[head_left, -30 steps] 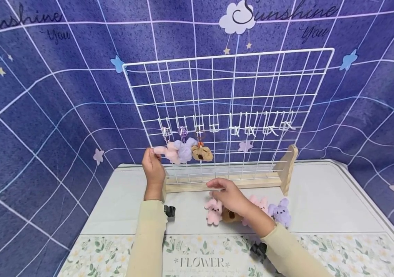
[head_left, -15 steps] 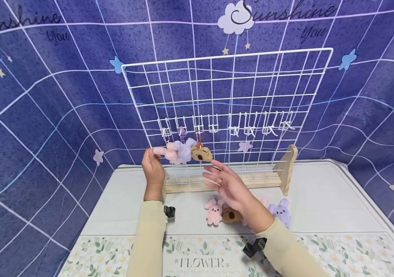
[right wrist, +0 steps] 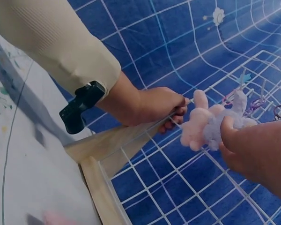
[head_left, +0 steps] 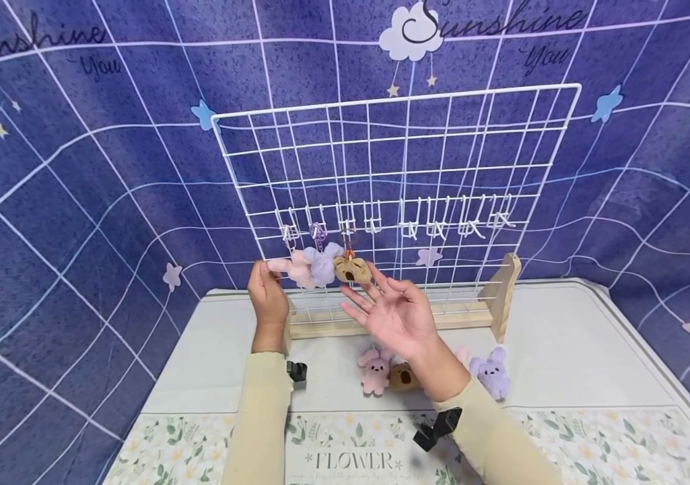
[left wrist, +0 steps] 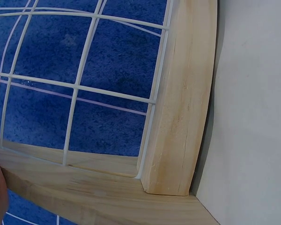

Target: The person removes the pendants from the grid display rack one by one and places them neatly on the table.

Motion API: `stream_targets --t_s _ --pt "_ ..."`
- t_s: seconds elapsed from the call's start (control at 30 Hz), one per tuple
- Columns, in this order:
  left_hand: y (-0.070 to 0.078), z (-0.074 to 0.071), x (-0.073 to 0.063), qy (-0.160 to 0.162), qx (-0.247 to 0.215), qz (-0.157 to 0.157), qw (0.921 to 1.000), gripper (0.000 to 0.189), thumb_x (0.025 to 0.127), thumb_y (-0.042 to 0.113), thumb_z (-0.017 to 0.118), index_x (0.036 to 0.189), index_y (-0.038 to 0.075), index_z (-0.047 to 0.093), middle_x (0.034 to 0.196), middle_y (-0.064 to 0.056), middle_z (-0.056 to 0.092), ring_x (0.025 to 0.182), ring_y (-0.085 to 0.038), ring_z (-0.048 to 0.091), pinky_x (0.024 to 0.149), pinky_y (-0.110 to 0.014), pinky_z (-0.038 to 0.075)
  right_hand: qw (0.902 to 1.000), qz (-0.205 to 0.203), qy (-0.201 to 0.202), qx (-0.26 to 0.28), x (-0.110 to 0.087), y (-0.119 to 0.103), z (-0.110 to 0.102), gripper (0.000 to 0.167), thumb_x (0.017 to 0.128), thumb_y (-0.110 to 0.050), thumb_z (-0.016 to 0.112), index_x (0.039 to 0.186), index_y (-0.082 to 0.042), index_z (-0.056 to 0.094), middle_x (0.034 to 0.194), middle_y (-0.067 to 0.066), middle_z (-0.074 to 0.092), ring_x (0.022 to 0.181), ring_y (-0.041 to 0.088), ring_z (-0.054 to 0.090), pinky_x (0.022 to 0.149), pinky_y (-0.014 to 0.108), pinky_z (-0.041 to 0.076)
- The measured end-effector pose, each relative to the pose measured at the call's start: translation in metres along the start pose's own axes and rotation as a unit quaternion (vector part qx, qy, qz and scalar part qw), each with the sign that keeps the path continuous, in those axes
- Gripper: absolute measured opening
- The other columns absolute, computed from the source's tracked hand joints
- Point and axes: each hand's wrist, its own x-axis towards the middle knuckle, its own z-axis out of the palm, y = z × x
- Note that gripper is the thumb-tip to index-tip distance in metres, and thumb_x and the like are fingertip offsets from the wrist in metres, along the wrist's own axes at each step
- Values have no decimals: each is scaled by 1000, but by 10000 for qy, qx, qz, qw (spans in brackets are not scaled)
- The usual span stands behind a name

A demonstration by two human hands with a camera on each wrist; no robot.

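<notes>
My left hand grips the left edge of the white wire grid rack; in the right wrist view its fingers curl round that edge. From hooks on the rack hang three plush keychains: a pink one with an ear reaching to my left thumb, a lavender one, and a brown one. My right hand is raised palm up with spread fingers, its fingertips at the brown plush's right side; whether they touch it I cannot tell. The left wrist view shows mostly the rack's wooden foot.
On the white table below lie a pink plush, a brown one and a lavender one; my right forearm partly covers another pink one. Several bare hooks line the rack's right part. A wooden base supports the rack.
My right hand has risen from above the plushes on the table to the hanging brown plush, turning palm up and spreading its fingers. The left hand keeps its grip on the rack.
</notes>
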Motion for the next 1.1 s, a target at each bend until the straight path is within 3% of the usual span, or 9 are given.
stream_targets --t_s 0.1,0.17,0.3,0.37,0.47,0.6,0.73,0.9,1.1 --pt "1 0 -1 31 17 -100 9999 38 112 5 35 84 -17 50 72 -22 48 67 -7 47 64 -15 41 9999 17 -162 -57 2 3 0 54 108 -25 17 159 -23 35 159 -2 43 167 36 3 136 54 3" --pt "2 1 -2 76 26 -161 9998 37 111 3 35 83 -18 49 73 -25 47 66 -9 46 64 -15 40 9993 61 -321 -155 1 5 0 53 108 -25 13 155 -23 38 148 -1 50 167 35 4 136 53 3" --pt "7 2 -5 108 46 -172 9998 37 110 -1 33 82 -20 48 73 -31 45 64 -23 45 64 -16 39 9972 194 -572 -444 -3 7 3 60 107 -21 14 167 -24 21 160 6 39 167 31 4 136 51 5" --pt "14 2 -6 91 0 -108 9999 36 110 -2 32 82 -21 47 73 -34 44 64 -31 44 64 -18 40 9957 241 -705 -550 -6 7 5 65 107 -18 21 170 -24 11 168 8 29 167 31 3 136 51 7" --pt "28 2 -5 47 -107 -26 9999 36 109 -3 33 82 -22 47 73 -35 43 65 -35 43 64 -19 41 9936 248 -901 -641 -9 6 9 73 104 -16 35 171 -25 7 171 7 23 167 34 2 135 51 13" --pt "37 3 -4 59 -167 25 9998 35 109 -3 34 82 -22 46 73 -35 43 64 -29 44 64 -18 40 9928 220 -1015 -591 -13 3 13 75 102 -15 46 170 -26 17 172 5 22 166 35 3 132 49 27" --pt "37 5 -4 119 -204 16 9997 36 109 -3 34 81 -22 45 73 -35 42 64 -24 43 64 -15 38 9917 209 -1137 -564 -16 2 17 76 100 -15 50 169 -27 21 173 5 19 166 35 5 128 46 36" --pt "35 6 -2 125 -220 14 9997 36 109 -2 33 81 -21 45 72 -31 42 63 -20 43 64 -14 38 9884 195 -1415 -516 -19 0 24 81 100 -15 55 170 -27 16 175 6 14 164 35 14 128 46 37" --pt "34 6 -2 124 -270 -44 9995 36 109 -2 33 81 -22 45 71 -24 43 63 -14 43 63 -14 38 9852 115 -1662 -416 -24 0 36 88 99 -11 54 171 -27 6 169 4 23 157 33 28 126 47 38"
